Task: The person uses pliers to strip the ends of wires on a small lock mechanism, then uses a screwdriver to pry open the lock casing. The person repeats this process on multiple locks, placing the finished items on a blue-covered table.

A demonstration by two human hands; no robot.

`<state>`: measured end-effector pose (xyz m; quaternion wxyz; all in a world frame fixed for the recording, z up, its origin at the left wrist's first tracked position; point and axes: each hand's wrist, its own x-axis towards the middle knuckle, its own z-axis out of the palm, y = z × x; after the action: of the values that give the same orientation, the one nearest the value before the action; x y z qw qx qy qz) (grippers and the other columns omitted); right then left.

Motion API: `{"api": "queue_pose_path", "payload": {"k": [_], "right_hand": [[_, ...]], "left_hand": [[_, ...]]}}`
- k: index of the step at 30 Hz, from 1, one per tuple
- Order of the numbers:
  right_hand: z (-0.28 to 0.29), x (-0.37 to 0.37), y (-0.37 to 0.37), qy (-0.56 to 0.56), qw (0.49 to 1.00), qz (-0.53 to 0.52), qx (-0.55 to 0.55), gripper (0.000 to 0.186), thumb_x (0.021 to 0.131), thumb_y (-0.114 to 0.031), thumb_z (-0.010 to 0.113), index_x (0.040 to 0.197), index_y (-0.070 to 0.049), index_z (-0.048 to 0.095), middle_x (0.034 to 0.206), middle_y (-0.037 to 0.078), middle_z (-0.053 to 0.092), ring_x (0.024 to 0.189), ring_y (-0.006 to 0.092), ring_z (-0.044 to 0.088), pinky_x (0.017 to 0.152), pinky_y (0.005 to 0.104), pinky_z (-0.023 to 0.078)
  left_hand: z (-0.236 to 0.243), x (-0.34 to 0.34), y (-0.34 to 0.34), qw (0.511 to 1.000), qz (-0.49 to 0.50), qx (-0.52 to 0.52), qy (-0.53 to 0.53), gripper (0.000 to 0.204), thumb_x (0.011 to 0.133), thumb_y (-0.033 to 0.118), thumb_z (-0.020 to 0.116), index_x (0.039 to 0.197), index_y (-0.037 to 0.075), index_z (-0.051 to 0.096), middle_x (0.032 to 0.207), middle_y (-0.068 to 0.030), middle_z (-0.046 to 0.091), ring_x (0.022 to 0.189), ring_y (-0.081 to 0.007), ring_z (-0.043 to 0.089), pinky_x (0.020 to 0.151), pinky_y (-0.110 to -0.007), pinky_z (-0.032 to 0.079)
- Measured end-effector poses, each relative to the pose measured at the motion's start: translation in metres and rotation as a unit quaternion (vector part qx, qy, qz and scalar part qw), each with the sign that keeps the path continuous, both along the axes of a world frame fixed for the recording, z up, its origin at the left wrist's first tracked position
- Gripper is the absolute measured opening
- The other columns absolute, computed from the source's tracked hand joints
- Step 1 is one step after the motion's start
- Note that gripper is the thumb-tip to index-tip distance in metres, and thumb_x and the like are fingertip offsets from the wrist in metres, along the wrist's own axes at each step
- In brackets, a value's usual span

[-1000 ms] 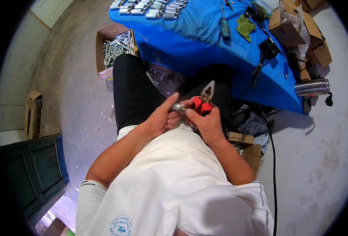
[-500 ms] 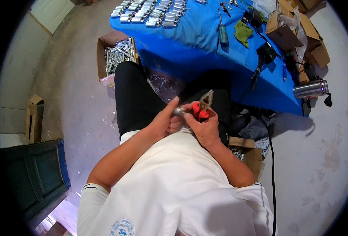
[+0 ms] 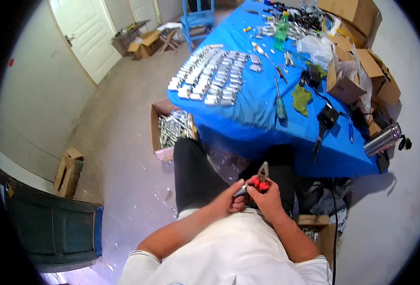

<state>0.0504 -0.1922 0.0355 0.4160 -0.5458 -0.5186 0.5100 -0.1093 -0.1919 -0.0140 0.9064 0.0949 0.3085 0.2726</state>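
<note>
My view has tilted up the blue table (image 3: 253, 115); my left hand (image 3: 233, 199) clasps a silvery piece (image 3: 241, 191), partly finger-hidden, my right hand (image 3: 270, 200) grips red-handled pliers (image 3: 262, 184), lower ends unseen.

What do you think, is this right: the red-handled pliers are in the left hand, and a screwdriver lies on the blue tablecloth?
Not quite: the pliers are in the wrong hand. The head view shows the red-handled pliers in the right hand, not the left hand. The screwdriver does lie on the blue tablecloth.
</note>
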Motion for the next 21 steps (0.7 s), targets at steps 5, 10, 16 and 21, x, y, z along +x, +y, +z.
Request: {"api": "queue_pose_path", "payload": {"k": [5,10,16,21], "right_hand": [[0.001,-0.008,0.005,0.036,0.998,-0.025,0.051,0.010,0.086,-0.009,0.064,0.093,-0.002,0.064,0.082,0.000,0.062,0.072,0.0090,0.056,0.066,0.0247,0.047],[0.017,0.000,0.001,0.079,0.992,-0.060,0.081,0.009,0.086,-0.010,0.066,0.092,-0.003,0.063,0.084,0.000,0.062,0.076,0.0094,0.057,0.070,0.0246,0.047],[0.045,0.013,-0.003,0.136,0.987,-0.061,0.053,0.009,0.084,-0.006,0.067,0.092,-0.003,0.064,0.086,0.001,0.065,0.079,0.0100,0.058,0.074,0.0263,0.048],[0.056,0.032,-0.001,0.090,0.957,-0.192,0.200,0.003,0.087,-0.006,0.064,0.086,-0.004,0.062,0.081,0.001,0.061,0.074,0.0104,0.056,0.071,0.0256,0.047]], "left_hand": [[0.017,0.009,0.006,0.998,0.023,-0.002,0.053,0.057,0.092,0.066,0.042,0.060,0.019,0.037,0.051,0.0066,0.030,0.042,-0.0068,0.025,0.039,-0.022,0.017],[0.049,0.025,0.009,0.998,0.002,0.018,0.055,0.059,0.091,0.069,0.039,0.061,0.018,0.036,0.053,0.0060,0.030,0.043,-0.0074,0.025,0.040,-0.023,0.018],[0.048,0.044,-0.001,0.999,-0.009,0.014,-0.046,0.064,0.089,0.073,0.036,0.064,0.014,0.037,0.055,0.0037,0.032,0.044,-0.0083,0.026,0.040,-0.022,0.019],[0.053,0.059,-0.007,0.996,-0.079,0.027,-0.021,0.065,0.088,0.075,0.035,0.067,0.013,0.039,0.056,0.0027,0.035,0.044,-0.0084,0.025,0.040,-0.022,0.019]]}}
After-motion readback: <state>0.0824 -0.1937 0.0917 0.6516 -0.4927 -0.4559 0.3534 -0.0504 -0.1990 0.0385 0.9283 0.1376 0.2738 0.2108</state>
